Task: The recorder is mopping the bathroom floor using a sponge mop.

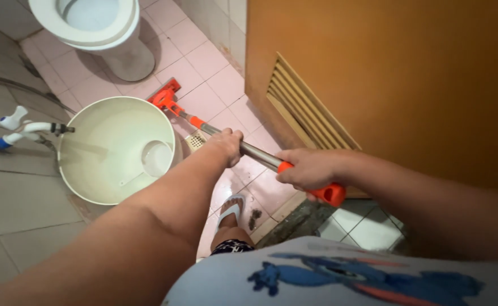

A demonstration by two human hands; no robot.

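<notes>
Both grips closed on mop handle [260, 156]: left hand [226, 146] mid-shaft, right hand [308, 170] at end; head [164, 96] points toward toilet [99, 28], between bucket [116, 147] and door [385, 73].

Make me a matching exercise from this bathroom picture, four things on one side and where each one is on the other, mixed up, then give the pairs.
Things:
1. toilet
2. bucket
3. left hand
4. right hand

Places:
A. on the orange grip at the mop handle's end
B. top left, on the pink tiles
C. on the metal shaft of the mop
D. under the white tap, a dipper inside

Pairs: 1-B, 2-D, 3-C, 4-A
</notes>
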